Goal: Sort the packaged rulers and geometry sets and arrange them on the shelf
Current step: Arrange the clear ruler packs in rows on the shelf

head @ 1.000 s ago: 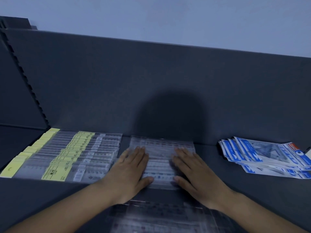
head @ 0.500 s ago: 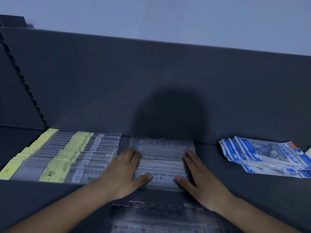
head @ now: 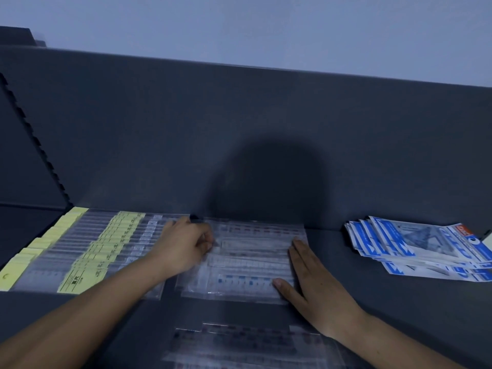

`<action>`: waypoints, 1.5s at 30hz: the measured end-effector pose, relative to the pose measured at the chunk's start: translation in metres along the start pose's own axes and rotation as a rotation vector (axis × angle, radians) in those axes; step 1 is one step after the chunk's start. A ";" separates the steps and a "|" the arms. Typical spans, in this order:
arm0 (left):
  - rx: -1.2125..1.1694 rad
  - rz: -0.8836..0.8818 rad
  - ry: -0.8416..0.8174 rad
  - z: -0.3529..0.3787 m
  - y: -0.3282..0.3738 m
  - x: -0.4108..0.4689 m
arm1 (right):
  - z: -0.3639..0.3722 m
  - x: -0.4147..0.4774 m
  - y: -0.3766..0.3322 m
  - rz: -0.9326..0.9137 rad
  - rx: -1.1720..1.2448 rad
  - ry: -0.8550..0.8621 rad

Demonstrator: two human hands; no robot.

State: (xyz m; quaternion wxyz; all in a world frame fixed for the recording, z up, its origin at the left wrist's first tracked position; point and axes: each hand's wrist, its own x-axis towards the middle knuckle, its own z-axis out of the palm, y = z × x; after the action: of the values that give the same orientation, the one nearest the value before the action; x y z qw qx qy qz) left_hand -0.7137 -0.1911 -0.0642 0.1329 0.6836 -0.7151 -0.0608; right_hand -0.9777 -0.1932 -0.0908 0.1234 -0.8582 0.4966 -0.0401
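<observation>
Compared with half a second before, the left hand has drawn in from lying flat: its fingers are now curled at the left edge of the clear ruler packets and seem to pinch that edge. The right hand stays flat, fingers straight and together along the right edge of the same stack, thumb on its front corner. This stack lies on the dark shelf, pushed against the back panel. Just to its left is a row of yellow-labelled rulers; the left hand and forearm cover the place where the two meet, so I cannot tell if they touch. Well apart on the right lies a fanned pile of blue geometry sets. Some see-through packets lie lower, near the person, between the forearms. A round shadow falls on the back panel
</observation>
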 end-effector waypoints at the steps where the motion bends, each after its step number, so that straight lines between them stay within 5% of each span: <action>1: 0.037 -0.004 0.027 0.001 0.000 0.000 | 0.000 0.000 -0.001 0.003 -0.002 -0.001; 5: 0.157 -0.067 0.112 0.004 0.002 -0.002 | -0.002 0.002 -0.001 0.020 0.053 -0.035; 18: -0.135 0.010 0.025 0.019 0.007 -0.006 | -0.005 -0.002 -0.004 0.012 0.040 -0.046; 27: 0.106 0.016 -0.183 0.029 0.025 -0.030 | -0.005 -0.003 -0.001 -0.004 -0.114 -0.089; 32: 0.199 0.101 -0.056 0.032 0.023 -0.031 | -0.003 -0.002 0.002 -0.043 -0.160 -0.085; 45: 0.070 0.119 -0.173 0.037 0.031 -0.032 | -0.005 0.000 0.007 -0.042 -0.056 -0.085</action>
State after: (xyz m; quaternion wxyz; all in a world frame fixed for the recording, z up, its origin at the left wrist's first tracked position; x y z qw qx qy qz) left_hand -0.7528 -0.1614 -0.0949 0.0498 0.6362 -0.7650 -0.0865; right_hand -0.9846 -0.1978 -0.0875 0.1195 -0.8724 0.4739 0.0076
